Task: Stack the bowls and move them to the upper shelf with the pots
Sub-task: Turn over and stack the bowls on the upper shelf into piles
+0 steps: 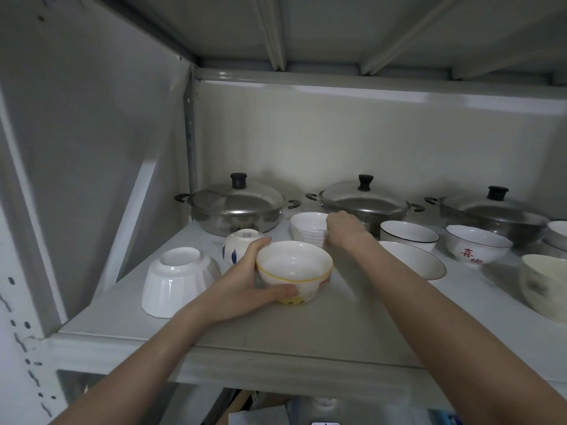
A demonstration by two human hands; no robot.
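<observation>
Head view: the left hand (245, 286) cups the yellow-rimmed bowl (294, 271), thumb along its near wall and fingers curled round the far side, holding it upright at the middle of the shelf (276, 332). That side grip leaves the mouth and foot free, probably so it can be nested.

Beyond those fingers, the right hand (340, 231) reaches to the white stack (308, 230). Its fingers curl over the stack's right rim and side, seemingly gripping it to steady or draw it nearer.

Left of the left fingers, two bowls sit upside down: a ribbed bowl (175, 280) and a blue-marked bowl (241, 243) just behind the knuckles. Right of the right wrist lie loose upright bowls, among them a black-rimmed bowl (409, 236) and a red-lettered bowl (477, 243).

Three lidded pots (236, 207) line the back wall, so the bowls already share their shelf; stacking looks unfinished.
</observation>
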